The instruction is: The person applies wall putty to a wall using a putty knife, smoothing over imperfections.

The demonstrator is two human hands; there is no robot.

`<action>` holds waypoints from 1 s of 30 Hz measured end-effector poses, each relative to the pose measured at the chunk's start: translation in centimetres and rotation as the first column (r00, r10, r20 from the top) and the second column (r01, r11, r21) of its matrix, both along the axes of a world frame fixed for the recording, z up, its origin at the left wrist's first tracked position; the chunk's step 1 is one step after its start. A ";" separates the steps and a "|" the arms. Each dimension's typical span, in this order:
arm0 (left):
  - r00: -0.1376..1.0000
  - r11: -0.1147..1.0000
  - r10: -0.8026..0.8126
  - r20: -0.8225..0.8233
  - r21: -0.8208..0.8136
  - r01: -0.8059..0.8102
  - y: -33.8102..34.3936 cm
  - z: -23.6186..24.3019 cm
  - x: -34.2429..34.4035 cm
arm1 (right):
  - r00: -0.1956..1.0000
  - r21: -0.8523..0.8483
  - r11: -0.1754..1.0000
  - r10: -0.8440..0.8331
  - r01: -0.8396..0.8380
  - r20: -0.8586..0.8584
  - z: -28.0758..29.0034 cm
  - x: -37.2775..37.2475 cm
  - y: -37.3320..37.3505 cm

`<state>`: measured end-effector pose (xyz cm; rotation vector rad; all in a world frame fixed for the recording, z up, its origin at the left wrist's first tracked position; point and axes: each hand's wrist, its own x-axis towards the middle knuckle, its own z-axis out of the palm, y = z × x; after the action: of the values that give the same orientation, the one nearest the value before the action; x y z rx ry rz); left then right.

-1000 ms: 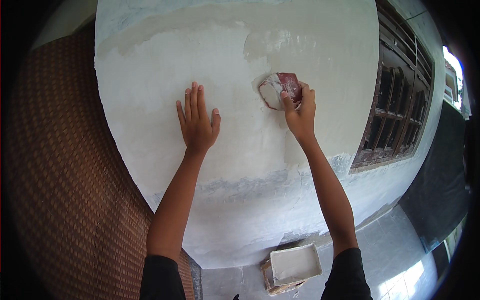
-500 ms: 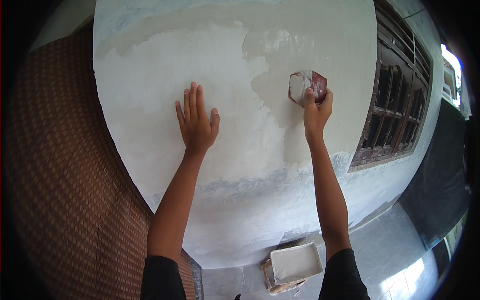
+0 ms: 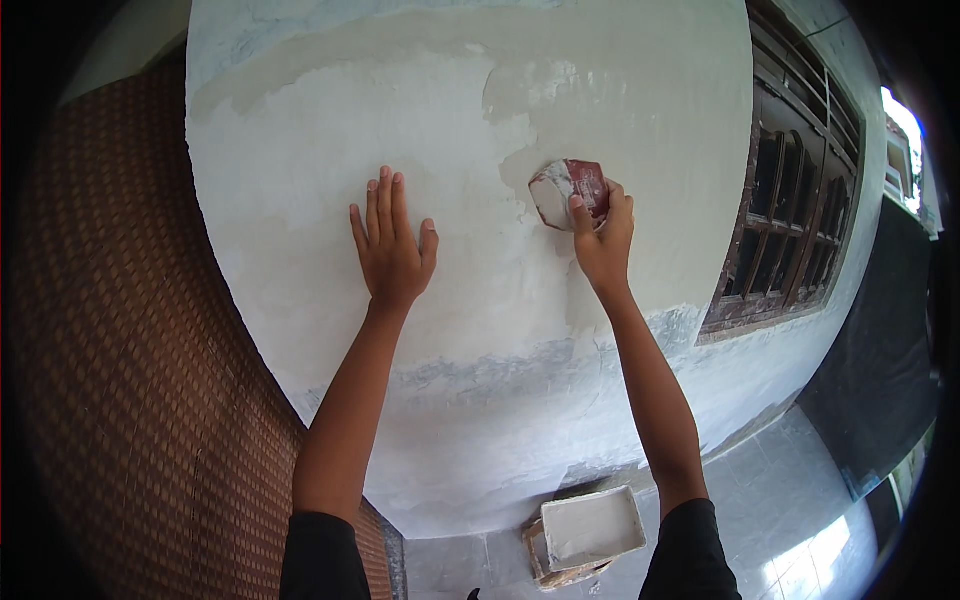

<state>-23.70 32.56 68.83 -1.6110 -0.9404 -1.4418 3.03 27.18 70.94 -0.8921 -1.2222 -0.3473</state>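
My left hand (image 3: 395, 250) lies flat against the whitish wall (image 3: 450, 300), its fingers stretched upward and the thumb apart. To the right of it, my right hand (image 3: 606, 240) grips a dark red scraper (image 3: 588, 185), thumb in front and the other fingers behind. A thick pale smear of filler (image 3: 551, 195) coats the scraper's left part. The scraper is at the wall surface, by the ragged border between a white dry-looking patch and a greyer, damp-looking coat (image 3: 640, 120).
A rectangular tub of pale filler (image 3: 592, 530) rests on a box on the grey tiled floor (image 3: 760, 480) below. Brown woven panelling (image 3: 150, 330) runs along the left. A dark wooden barred window (image 3: 790, 200) is set in the wall at right, near a black sheet (image 3: 880, 340).
My right hand has moved left and slightly down with the scraper, which is now tilted differently. My left hand has stayed in nearly the same place on the wall.
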 end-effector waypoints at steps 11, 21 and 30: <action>1.000 1.000 0.017 -0.005 0.013 -0.017 0.1 0.0 0.2 | 0.996 0.075 0.993 -0.085 0.086 -0.023 1.8 -0.3 1.1; 1.000 1.000 0.008 0.002 0.004 -0.008 0.2 -0.1 0.2 | 0.993 0.047 0.996 -0.083 0.079 0.082 1.8 -0.5 0.5; 1.000 1.000 0.021 -0.005 0.007 -0.021 0.5 -0.3 0.1 | 0.996 0.096 0.995 0.017 -0.025 0.084 1.3 -0.4 0.9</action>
<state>-23.60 33.05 68.56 -1.5947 -0.9455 -1.4247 2.67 28.12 72.27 -0.7875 -1.2790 -0.4270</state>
